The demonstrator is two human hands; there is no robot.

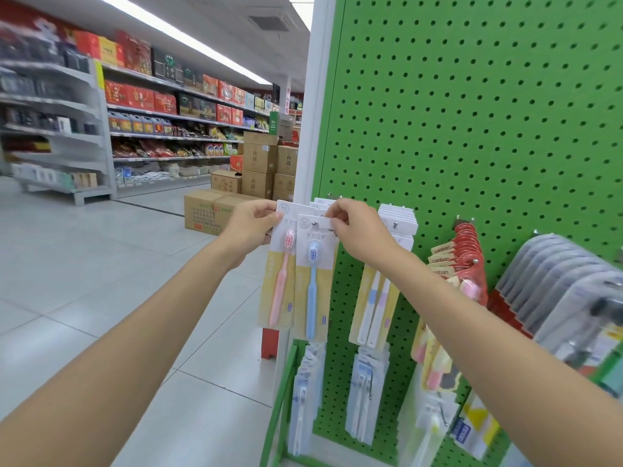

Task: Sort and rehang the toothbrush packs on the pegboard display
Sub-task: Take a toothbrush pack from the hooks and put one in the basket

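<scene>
A green pegboard (472,112) fills the right half of the view. My left hand (251,227) pinches the top of a pack with a pink toothbrush (281,281), held just off the board's left edge. My right hand (357,230) pinches the white header of a pack with a blue toothbrush (313,284) at a metal peg (315,224) near the board's left edge. More white packs hang behind that one. To the right a second peg carries a stack of two-brush packs (376,298).
Red carded packs (467,257) and grey blister packs (566,291) hang further right. Lower pegs hold more toothbrush packs (362,396). Cardboard boxes (215,212) stand on the tiled floor to the left, before long stocked shelves (161,129).
</scene>
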